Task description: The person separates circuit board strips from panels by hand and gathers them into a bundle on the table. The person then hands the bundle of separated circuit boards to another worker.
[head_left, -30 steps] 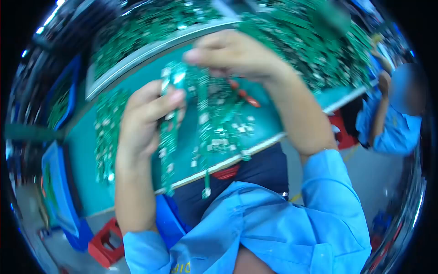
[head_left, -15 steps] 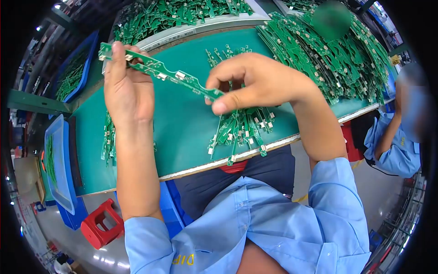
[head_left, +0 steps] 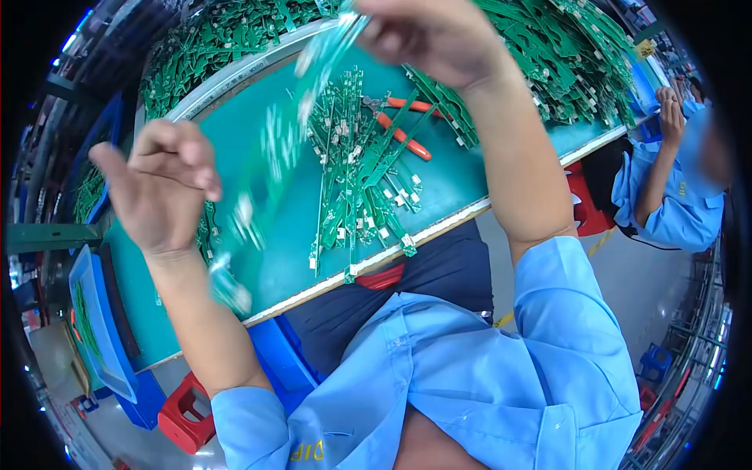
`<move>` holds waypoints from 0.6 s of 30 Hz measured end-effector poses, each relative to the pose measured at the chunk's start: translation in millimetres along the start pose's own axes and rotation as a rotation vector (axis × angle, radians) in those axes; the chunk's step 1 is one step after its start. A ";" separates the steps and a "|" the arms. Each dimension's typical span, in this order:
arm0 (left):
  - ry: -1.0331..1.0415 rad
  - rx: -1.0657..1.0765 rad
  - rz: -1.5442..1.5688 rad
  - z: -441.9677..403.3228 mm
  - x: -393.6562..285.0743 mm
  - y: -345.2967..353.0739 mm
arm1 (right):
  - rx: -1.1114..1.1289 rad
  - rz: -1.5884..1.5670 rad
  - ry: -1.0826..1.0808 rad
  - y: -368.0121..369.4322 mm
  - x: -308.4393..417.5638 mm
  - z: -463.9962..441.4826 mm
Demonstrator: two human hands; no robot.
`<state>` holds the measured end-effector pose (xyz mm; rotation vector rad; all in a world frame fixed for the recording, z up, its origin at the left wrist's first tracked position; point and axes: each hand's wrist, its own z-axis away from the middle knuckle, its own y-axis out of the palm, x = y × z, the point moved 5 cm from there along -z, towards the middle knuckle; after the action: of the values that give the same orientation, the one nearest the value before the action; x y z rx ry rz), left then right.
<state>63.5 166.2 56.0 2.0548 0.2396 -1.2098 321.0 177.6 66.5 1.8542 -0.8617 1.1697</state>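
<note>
At the top, my right hand (head_left: 442, 43) grips one end of a long, narrow green circuit board (head_left: 286, 145). The board is smeared by motion and slants down to the left across the table. My left hand (head_left: 164, 184) is off the board, palm up with its fingers apart. Between my arms, a loose heap of similar boards (head_left: 356, 188) lies on the green mat. Pliers with orange handles (head_left: 409, 141) rest at the heap's upper right. More boards (head_left: 205, 235) lie beside my left wrist, partly hidden by it.
A pale bin (head_left: 235, 80) full of boards stands at the back. A large stack of boards (head_left: 564, 70) sits at the right. Left are a blue tray (head_left: 125, 368) and a red stool (head_left: 184, 419). A co-worker (head_left: 666, 196) sits at far right.
My left hand has let go of the board and moved left and down. My right hand has risen with the board, which now hangs steeply. The pliers have come into sight.
</note>
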 end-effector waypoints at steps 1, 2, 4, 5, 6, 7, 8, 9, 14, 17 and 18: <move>-0.038 -0.045 -0.128 -1.4 9.8 8.0 | -0.133 0.259 0.059 5.3 -8.5 11.4; -0.075 -0.090 -0.255 -2.9 21.2 14.2 | -0.048 0.377 0.120 35.7 -8.9 10.2; -0.172 -0.186 -0.406 -4.3 37.1 23.7 | 0.120 0.289 0.209 57.4 -22.8 8.3; -0.232 -0.238 -0.431 -3.2 42.5 25.5 | 0.180 0.284 0.208 61.6 -29.8 7.6; -0.275 -0.251 -0.375 -3.6 44.0 27.1 | 0.170 0.294 0.227 60.6 -32.2 8.0; -0.252 -0.261 -0.387 -5.4 43.5 29.1 | 0.163 0.305 0.246 59.6 -33.4 7.7; -0.228 -0.273 -0.398 -7.1 43.1 31.0 | 0.158 0.317 0.266 59.0 -35.0 6.9; -0.203 -0.285 -0.410 -8.2 42.0 31.7 | 0.149 0.292 0.265 59.5 -37.4 6.1; -0.229 -0.301 -0.424 -6.6 46.5 27.1 | 0.136 0.286 0.283 64.9 -39.3 7.5; -0.306 -0.323 -0.478 -5.0 51.2 27.7 | 0.153 0.329 0.251 62.2 -45.8 4.0; -0.284 -0.296 -0.450 -4.9 51.9 26.9 | 0.159 0.334 0.238 61.7 -48.6 2.7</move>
<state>108.1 140.1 28.3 1.5950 0.7261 -1.6075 253.0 152.6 36.1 1.6881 -0.9890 1.6715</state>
